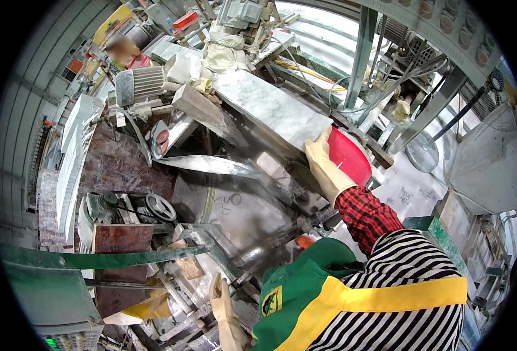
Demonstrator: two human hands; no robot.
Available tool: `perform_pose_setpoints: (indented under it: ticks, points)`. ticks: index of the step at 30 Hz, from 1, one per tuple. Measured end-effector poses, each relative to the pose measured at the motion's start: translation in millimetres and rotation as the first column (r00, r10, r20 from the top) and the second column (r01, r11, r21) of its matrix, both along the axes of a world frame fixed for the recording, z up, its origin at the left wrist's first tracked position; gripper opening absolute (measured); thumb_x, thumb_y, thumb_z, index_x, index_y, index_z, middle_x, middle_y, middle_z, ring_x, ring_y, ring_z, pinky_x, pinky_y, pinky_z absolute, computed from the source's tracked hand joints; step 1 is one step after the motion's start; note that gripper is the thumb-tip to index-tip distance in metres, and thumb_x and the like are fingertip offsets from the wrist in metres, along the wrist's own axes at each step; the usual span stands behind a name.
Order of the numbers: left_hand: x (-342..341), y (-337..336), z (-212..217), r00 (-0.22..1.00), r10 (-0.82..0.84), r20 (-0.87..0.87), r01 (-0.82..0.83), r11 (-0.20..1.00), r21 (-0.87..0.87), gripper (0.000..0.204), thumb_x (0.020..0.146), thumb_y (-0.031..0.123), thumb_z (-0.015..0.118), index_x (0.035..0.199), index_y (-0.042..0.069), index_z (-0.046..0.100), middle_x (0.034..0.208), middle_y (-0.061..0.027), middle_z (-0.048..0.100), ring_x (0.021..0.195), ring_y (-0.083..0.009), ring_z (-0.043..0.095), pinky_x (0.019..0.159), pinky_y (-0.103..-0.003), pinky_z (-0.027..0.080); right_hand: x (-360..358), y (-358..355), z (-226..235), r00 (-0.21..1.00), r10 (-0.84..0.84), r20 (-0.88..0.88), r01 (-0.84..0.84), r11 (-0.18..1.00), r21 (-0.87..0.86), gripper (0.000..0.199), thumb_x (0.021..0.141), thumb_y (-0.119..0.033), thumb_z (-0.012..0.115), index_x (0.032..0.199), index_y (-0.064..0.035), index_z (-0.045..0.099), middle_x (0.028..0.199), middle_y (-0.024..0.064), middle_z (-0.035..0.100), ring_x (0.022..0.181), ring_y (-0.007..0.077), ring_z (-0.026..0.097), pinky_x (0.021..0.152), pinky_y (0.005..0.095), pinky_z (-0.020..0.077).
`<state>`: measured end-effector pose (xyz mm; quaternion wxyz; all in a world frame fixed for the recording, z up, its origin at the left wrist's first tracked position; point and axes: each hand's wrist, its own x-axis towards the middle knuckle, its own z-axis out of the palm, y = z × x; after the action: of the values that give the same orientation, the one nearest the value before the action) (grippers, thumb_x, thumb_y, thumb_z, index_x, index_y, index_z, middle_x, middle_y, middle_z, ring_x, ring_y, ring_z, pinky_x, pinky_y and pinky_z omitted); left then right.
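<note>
My right hand (323, 164), in a cream rubber glove with a red-and-black checked sleeve above it, is closed at the rim of a red plastic basin (351, 157). Its fingertips also lie against the near corner of a long white marble-like slab (273, 105); whether they touch it, I cannot tell. Low in the view, my left hand (224, 310) wears the same kind of glove. Its fingers point up, thumb apart, holding nothing. Beside it are the bars of a dusty metal frame (179, 301).
A curved metal strip (211, 165) crosses the middle above a grey surface. On the left are a handwheel (160, 207), a green bar (106, 259) and stacked pale slabs (74, 164). An electric motor (139, 86) stands farther back, near another person (126, 54). Cables (410, 73) hang at upper right.
</note>
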<state>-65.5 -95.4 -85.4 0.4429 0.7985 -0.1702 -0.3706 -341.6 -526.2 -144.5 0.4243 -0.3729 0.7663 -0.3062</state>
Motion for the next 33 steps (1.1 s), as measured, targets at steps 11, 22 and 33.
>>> perform_pose_setpoints:
  ticks: [11,22,33]
  points:
    - [33.5,86.4,-15.9,0.969,0.236,-0.073,-0.243,0.965,-0.099,0.044,0.103,0.014,0.058,0.144,0.000,0.049,0.140,-0.0097,0.056,0.119,-0.0185,0.058,0.098,-0.030,0.048,-46.4,22.0,-4.0,0.700,-0.023,0.713,0.281,0.927,-0.247,0.066,0.095,-0.012,0.067,0.153,-0.0056,0.036,0.120,0.0170,0.061,0.100,0.0229,0.066,0.089,0.0354,0.0567]
    - [76.7,208.6,-45.1,0.798,0.572,0.191,-0.531,0.816,-0.229,0.036,0.101,0.016,0.061,0.133,-0.002,0.059,0.124,-0.0099,0.066,0.106,-0.0167,0.063,0.090,-0.027,0.051,63.5,98.2,-14.0,0.445,0.558,0.701,-0.356,0.828,-0.434,0.051,0.100,-0.015,0.062,0.147,-0.0011,0.046,0.122,0.0151,0.068,0.096,0.0172,0.068,0.087,0.0295,0.0563]
    - [66.3,266.1,21.6,0.281,0.536,0.796,-0.762,0.629,-0.155,0.061,0.086,0.032,0.073,0.137,0.004,0.054,0.134,-0.0241,0.058,0.124,-0.0393,0.056,0.107,-0.041,0.044,114.8,194.8,-63.7,0.142,0.845,0.516,-0.887,0.340,-0.313,0.045,0.101,-0.012,0.060,0.143,-0.0006,0.050,0.107,0.0163,0.072,0.079,0.0156,0.069,0.067,0.0292,0.0565]
